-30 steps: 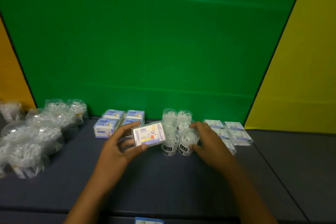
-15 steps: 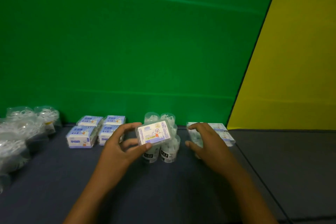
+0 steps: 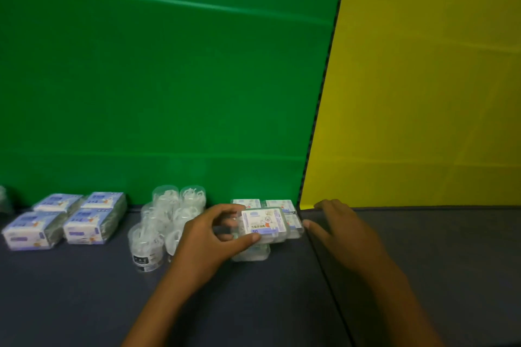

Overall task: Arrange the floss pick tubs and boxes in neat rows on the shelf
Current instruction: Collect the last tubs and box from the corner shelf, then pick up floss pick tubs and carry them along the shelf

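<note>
Clear plastic is what we see most of on the dark matte shelf [image 3: 84,304] — tubs, boxes and wrapped packs along its far edge. Our left hand [image 3: 208,236] pinches one small clear box [image 3: 265,225], thumb on its near edge and fingers curled over its far-left side; its rectangular lid carries a white and lilac label with a cartoon figure and the number 50. We hold it just above a cluster of like boxes [image 3: 277,205] at the right end of the green backdrop [image 3: 158,79]. We can count two of those at the back, one at the right edge beside the held box, and one below it nearer to us; the held box and the left hand hide any others.

Our right hand [image 3: 342,234] lies flat with fingers spread and fairly straight, gripping nothing, just right of the cluster, with its thumb tip close to the boxes.

Left of the left hand stand round clear tubs [image 3: 166,222] full of white floss picks, cylindrical with dark labels low on the front ones; we count about six, though blur and overlap make that uncertain. Further left sit four rectangular packs [image 3: 70,220] in glossy wrap, printed white and lilac, two near and two far, touching each other.

A yellow panel [image 3: 423,93] fills the right of the backdrop.
</note>
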Motion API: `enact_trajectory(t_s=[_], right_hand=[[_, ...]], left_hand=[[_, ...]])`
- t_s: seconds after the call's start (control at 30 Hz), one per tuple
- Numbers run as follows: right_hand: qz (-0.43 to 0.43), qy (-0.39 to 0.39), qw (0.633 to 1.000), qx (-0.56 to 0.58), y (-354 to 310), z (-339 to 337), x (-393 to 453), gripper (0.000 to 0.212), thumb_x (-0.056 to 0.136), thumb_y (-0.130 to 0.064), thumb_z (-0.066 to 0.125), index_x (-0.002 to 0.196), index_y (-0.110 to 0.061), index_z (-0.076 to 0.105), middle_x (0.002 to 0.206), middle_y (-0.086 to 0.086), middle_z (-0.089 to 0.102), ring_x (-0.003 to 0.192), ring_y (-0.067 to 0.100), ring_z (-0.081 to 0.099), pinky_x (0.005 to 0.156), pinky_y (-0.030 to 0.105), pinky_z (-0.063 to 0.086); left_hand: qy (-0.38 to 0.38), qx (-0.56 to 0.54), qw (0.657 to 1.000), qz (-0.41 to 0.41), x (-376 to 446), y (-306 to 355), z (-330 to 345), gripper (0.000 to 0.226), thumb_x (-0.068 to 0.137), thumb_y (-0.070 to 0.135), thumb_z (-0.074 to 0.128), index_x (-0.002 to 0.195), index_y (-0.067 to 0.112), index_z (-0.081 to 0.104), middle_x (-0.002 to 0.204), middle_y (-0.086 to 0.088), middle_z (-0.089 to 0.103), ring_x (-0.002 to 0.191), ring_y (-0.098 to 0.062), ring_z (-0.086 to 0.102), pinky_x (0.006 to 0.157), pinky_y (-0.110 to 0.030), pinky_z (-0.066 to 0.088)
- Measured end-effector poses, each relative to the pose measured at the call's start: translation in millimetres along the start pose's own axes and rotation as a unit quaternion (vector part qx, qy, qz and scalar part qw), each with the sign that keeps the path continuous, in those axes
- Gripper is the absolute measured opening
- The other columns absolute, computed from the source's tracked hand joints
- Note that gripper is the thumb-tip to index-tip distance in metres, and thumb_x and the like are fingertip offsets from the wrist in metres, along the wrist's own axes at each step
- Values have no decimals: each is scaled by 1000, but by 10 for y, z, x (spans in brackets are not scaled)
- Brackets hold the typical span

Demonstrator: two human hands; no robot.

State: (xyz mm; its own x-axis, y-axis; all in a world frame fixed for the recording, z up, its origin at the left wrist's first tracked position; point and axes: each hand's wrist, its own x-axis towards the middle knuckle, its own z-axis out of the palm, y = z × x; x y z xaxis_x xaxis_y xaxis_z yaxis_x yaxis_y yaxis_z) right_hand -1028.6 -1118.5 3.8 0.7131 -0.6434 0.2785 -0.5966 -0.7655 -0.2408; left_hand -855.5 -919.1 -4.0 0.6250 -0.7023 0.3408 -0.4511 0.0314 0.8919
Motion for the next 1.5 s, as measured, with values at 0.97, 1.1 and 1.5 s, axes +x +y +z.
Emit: enact_trajectory(t_s=[0.97, 1.1, 1.5], right_hand=[[-75, -35, 994, 67, 482, 118, 219, 49, 96, -56, 43, 132, -22, 47, 128, 0, 51, 116, 18, 49, 90, 34, 45], [-87, -3, 995, 57, 145, 6, 159, 52, 96, -57, 43, 134, -21, 45, 129, 1, 52, 118, 19, 49, 91, 35, 45], [-210, 52, 976, 20, -1718, -10, -274, 55, 95, -58, 43, 137, -21, 42, 132, 0, 50, 120, 21, 47, 96, 36, 43]], left_hand=[[-32, 424, 900, 93, 102, -226, 804, 44, 81, 58, 60, 118, 34, 57, 117, 12, 56, 110, -12, 48, 90, -29, 42], [4, 459, 883, 96, 30, -68, 396, 43, 84, 53, 59, 121, 30, 56, 115, 5, 57, 108, -18, 52, 86, -32, 46], [88, 538, 838, 1, -786, 178, -1454, 59, 87, 57, 52, 134, 20, 46, 132, -6, 51, 121, -27, 47, 92, -39, 45]])
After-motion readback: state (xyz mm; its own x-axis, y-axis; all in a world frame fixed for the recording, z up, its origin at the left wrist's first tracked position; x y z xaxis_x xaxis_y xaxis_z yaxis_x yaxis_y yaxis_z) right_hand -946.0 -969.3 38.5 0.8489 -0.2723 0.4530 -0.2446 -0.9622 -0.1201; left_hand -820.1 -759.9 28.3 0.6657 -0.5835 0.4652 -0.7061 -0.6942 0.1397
